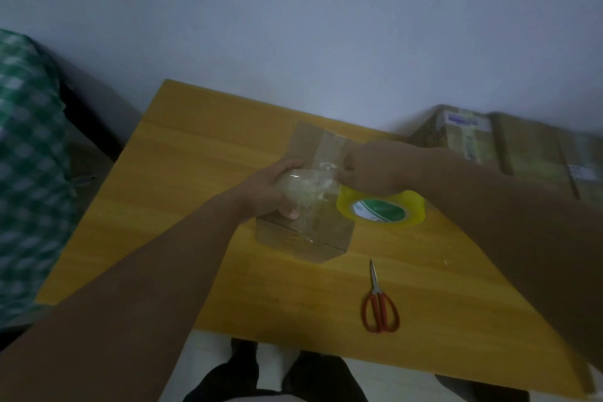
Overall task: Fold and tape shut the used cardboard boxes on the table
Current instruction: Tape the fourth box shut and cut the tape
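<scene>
A: Box location?
B: Cardboard box point(303, 235) on worktop point(182, 157), directly under both hands
A: Hand status?
B: Left hand point(270, 189) grips crumpled clear tape point(306, 188); right hand point(375, 170) pinches its other end. Tape roll point(414, 206) beneath right wrist; scissors point(378, 290) nearer the person

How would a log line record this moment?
left hand grips tape wad | right hand pinches it | box, roll, scissors on table

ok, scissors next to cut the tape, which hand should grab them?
Right, probably. The scissors lie on the table to the right of the box, on the same side as the right hand and tape roll. The left hand grips crumpled tape on the box and would have to cross over.
</scene>
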